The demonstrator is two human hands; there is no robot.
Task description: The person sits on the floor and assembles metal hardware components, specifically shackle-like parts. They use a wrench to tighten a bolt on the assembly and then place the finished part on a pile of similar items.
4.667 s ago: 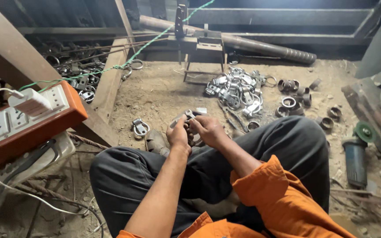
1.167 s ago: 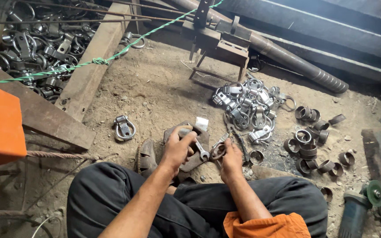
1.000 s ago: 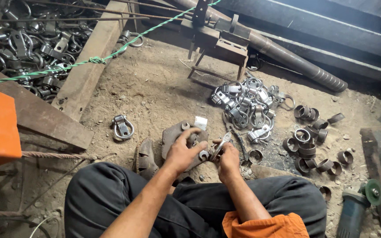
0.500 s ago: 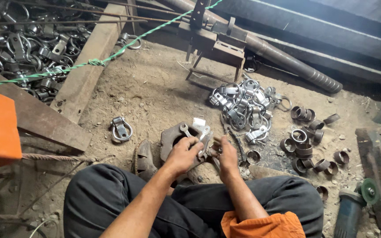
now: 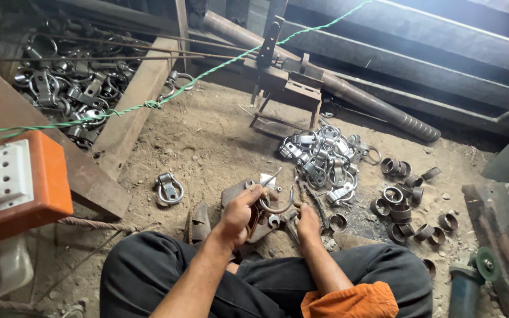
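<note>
I sit cross-legged on a dirt floor. My left hand [image 5: 238, 213] is closed around a curved, U-shaped metal ring [image 5: 278, 206] and a thin rod, held just above a flat metal plate [image 5: 235, 189] on the ground. My right hand [image 5: 308, 224] is lower and to the right, knuckles up, with its fingers down in the dirt among small metal parts. Its fingertips are hidden, so what it grips is unclear. A heap of shiny metal clamps [image 5: 322, 160] lies just beyond my hands.
Short pipe rings [image 5: 405, 206] are scattered at right, and one clamp [image 5: 168, 188] lies alone at left. A wooden beam [image 5: 131, 118] fences off another clamp pile [image 5: 66, 88]. An orange socket box [image 5: 25, 188], a rusty metal stand [image 5: 284, 88], a green rope [image 5: 207, 73] and an angle grinder [image 5: 466, 282] surround me.
Both hands worked the ring together earlier. My right hand has come off it and dropped to the ground at right, while my left hand keeps hold of it.
</note>
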